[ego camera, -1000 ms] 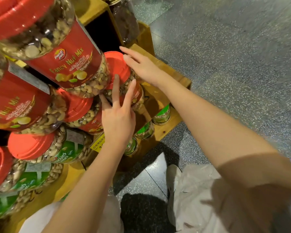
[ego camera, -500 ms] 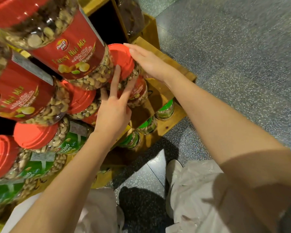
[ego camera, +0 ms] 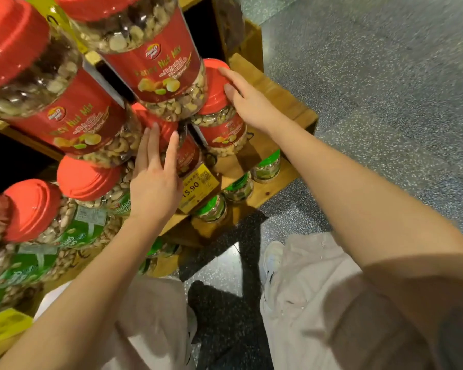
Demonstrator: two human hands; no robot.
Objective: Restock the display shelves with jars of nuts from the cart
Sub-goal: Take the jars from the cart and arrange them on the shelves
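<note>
The nut-mix jars point(ego camera: 155, 68) have orange-red lids and red labels with yellow lettering, over clear walls showing pale beige and brown nuts. The lower jars point(ego camera: 24, 268) wear green labels with white print, and the small jars point(ego camera: 267, 162) have green lids. The price tag point(ego camera: 198, 185) is yellow with black digits. The shelf point(ego camera: 286, 102) is honey-brown wood, the floor point(ego camera: 385, 102) grey flecked white, the trousers point(ego camera: 318, 303) pale beige, the shoe point(ego camera: 273, 257) white.

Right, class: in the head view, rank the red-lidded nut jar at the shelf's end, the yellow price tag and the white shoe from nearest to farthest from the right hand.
1. Red-lidded clear plastic nut jar: directly under the right hand, which touches its lid.
2. Yellow paper price tag: below-left, on the shelf edge.
3. White shoe: lowest, on the floor.
</note>
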